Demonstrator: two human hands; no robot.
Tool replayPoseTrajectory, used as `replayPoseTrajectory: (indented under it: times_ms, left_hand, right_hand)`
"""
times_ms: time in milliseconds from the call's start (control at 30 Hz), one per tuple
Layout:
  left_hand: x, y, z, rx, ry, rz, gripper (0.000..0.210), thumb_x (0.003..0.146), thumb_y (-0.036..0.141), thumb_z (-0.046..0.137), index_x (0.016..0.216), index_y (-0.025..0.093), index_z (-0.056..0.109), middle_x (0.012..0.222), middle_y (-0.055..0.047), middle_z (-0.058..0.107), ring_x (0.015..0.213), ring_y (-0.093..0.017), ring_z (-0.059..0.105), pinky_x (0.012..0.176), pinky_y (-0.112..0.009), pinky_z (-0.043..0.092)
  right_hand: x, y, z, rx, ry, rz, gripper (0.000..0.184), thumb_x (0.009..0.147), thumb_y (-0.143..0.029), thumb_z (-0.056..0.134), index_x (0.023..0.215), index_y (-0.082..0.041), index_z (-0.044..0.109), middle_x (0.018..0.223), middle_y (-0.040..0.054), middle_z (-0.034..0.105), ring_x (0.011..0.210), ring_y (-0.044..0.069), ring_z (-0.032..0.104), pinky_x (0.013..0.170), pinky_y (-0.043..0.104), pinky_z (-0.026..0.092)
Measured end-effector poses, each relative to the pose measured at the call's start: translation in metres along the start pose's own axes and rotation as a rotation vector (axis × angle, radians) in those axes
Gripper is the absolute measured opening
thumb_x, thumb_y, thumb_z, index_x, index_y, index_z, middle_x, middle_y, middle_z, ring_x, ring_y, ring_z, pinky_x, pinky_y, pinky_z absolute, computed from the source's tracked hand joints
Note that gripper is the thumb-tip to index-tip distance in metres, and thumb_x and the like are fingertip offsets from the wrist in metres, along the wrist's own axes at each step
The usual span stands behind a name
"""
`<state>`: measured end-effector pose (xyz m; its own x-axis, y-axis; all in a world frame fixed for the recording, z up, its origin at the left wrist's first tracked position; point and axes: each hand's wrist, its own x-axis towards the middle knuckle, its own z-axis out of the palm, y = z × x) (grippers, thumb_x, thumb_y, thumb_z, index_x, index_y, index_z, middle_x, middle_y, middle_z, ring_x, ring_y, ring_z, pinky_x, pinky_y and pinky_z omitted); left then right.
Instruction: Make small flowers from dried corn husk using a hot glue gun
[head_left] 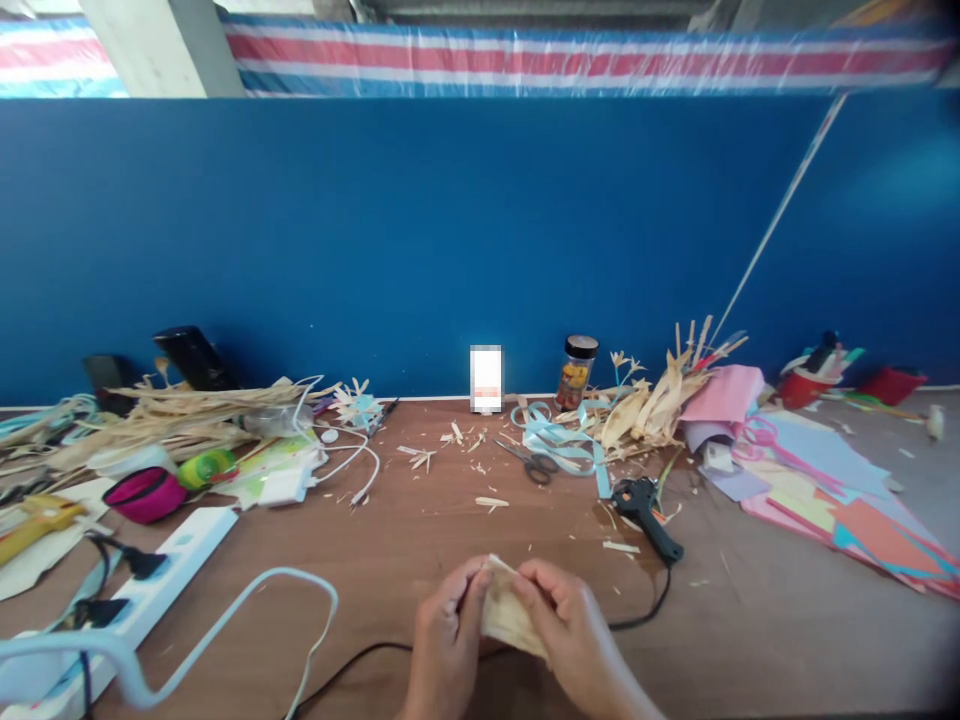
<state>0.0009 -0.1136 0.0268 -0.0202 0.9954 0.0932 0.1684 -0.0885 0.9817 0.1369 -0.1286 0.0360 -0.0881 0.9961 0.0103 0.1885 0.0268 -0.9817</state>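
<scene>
Between my two hands is a pale cream piece of corn husk [513,618], flat and roughly four-sided, held above the near part of the table. My left hand [450,625] pinches its left upper edge between thumb and curled fingers. On the other side my right hand [566,620] grips the right edge, thumb laid on top. The undersides of the fingers are hidden. Beyond the right hand lies a black glue gun [646,515], its cable running beneath both hands. Scissors [529,460] with dark handles rest farther back.
Light blue ribbon [559,440], a lidded jar [576,372] and dried husks [645,410] stand at the back. Coloured paper [862,520] is piled right. At left are a white power strip [180,565], a looping pale cable [247,580] and a yellow glue gun [37,525]. A blue partition [375,230] rises behind.
</scene>
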Motion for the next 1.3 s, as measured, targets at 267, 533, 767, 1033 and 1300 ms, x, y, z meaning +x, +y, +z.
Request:
replayPoseTrajectory:
  times_ms: [267,533,767,1033,1300]
  left_hand:
    - [-0.009,-0.012,0.02,-0.407,0.11,-0.254,0.042,0.067,0.04,0.059,0.101,0.015,0.055,0.067,-0.001,0.059,0.054,-0.013,0.054,0.047,-0.02,0.044]
    - [-0.009,-0.016,0.024,-0.239,0.142,-0.291,0.032,0.072,0.042,0.052,0.08,0.012,0.062,0.054,0.001,0.058,0.051,-0.013,0.052,0.047,-0.02,0.042]
    - [-0.012,-0.007,0.014,-0.034,0.214,-0.212,0.033,0.072,0.042,0.051,0.083,0.014,0.064,0.072,-0.005,0.066,0.071,-0.021,0.058,0.064,-0.026,0.044]
    - [-0.008,-0.006,0.012,-0.118,0.098,-0.209,0.033,0.071,0.043,0.052,0.078,0.014,0.065,0.06,-0.002,0.063,0.058,-0.018,0.056,0.054,-0.023,0.044]
    - [-0.008,-0.026,0.002,-0.297,0.212,-0.328,0.045,0.067,0.05,0.054,0.093,0.014,0.059,0.043,0.007,0.042,0.032,-0.006,0.035,0.032,-0.016,0.029]
  right_hand:
    - [0.001,0.011,0.018,-0.009,0.213,0.072,0.024,0.084,-0.039,0.035,0.075,-0.02,0.045,0.054,-0.0041,0.044,0.045,0.009,0.039,0.04,0.017,0.03]
    - [0.003,0.011,0.018,-0.098,0.262,0.037,0.024,0.081,-0.038,0.042,0.069,-0.018,0.05,0.058,-0.0001,0.053,0.054,0.012,0.047,0.051,0.019,0.036]
    - [-0.002,0.02,0.012,-0.094,0.369,0.058,0.024,0.079,-0.039,0.045,0.065,-0.02,0.043,0.053,-0.0032,0.043,0.049,0.011,0.039,0.047,0.02,0.033]
    - [0.008,0.015,0.015,0.161,0.09,0.088,0.026,0.079,-0.041,0.044,0.07,-0.017,0.049,0.058,-0.0022,0.046,0.054,0.011,0.041,0.048,0.019,0.034]
    - [0.003,0.029,0.004,0.118,0.244,0.159,0.031,0.077,-0.042,0.046,0.06,-0.018,0.04,0.05,-0.0057,0.036,0.047,0.008,0.031,0.042,0.017,0.026]
